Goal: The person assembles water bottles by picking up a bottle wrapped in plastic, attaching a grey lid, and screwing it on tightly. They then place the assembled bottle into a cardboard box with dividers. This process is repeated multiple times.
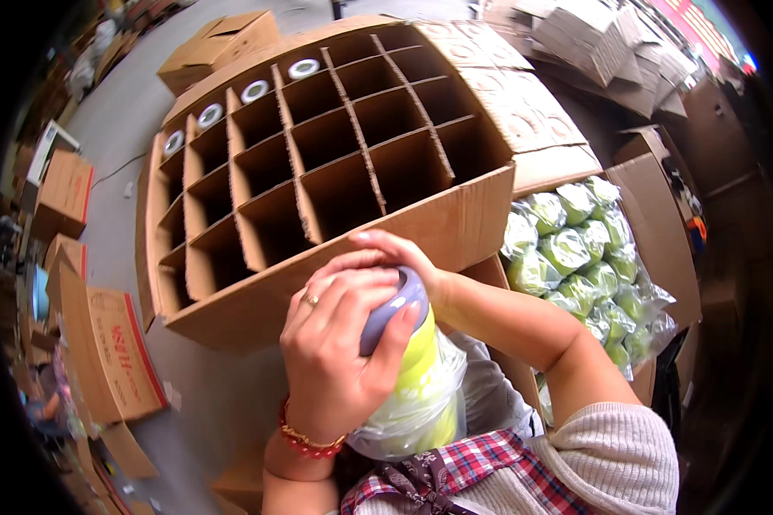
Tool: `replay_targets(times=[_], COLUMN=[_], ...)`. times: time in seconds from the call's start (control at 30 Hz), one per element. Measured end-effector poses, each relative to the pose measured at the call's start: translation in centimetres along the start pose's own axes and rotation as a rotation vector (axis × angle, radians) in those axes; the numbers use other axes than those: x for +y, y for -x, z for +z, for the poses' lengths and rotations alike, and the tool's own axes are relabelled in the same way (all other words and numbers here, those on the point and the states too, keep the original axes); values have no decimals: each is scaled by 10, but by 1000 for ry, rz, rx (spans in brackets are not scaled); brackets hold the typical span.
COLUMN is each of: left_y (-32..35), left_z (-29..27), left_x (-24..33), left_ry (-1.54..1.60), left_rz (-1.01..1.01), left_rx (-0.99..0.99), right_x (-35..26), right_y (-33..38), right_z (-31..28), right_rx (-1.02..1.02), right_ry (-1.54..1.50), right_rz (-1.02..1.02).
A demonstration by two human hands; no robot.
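Grey warehouse floor [124,189] all around, cartons [118,343] scattered to the left, flattened cardboard [593,43] heaped beyond on the far right! Centre stage, a big open box [421,225] split by cardboard dividers [305,202], and four round white tops [254,91] showing in a line of compartments along its far left edge. And right up close, just this side of that box, here's the yellow-green bottle [421,360], upright with a slight lean, clear plastic [404,438] around its lower part. Left hand [339,322], ring on a finger, red bracelet [305,442] at the wrist, is clasped over the purple top [410,287], thumb along the near side. Right hand [399,256] curves round the far side, fingers partly hidden; how firmly it grips, can't tell! Over to the right, a carton packed with plastic-wrapped green items [575,249].
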State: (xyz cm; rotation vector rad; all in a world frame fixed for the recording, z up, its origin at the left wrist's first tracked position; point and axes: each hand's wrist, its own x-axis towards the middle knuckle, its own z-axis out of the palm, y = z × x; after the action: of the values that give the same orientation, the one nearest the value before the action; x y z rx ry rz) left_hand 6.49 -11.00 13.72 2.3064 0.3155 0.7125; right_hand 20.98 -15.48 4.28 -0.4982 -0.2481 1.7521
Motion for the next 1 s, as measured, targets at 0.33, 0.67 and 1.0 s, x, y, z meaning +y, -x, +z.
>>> replay_targets(times=[0.33, 0.67, 1.0], left_y=[49, 2, 41], left_z=[41, -5, 36], left_x=[-124, -8, -128], left_ry=[1464, 136, 1362], left_rz=[-56, -36, -48], left_rx=[53, -30, 90], right_x=[-28, -2, -34], right_y=[92, 1, 93], right_z=[55, 9, 43], right_rx=[294, 211, 333], right_ry=[1509, 198, 1160], right_rz=[-315, -88, -293])
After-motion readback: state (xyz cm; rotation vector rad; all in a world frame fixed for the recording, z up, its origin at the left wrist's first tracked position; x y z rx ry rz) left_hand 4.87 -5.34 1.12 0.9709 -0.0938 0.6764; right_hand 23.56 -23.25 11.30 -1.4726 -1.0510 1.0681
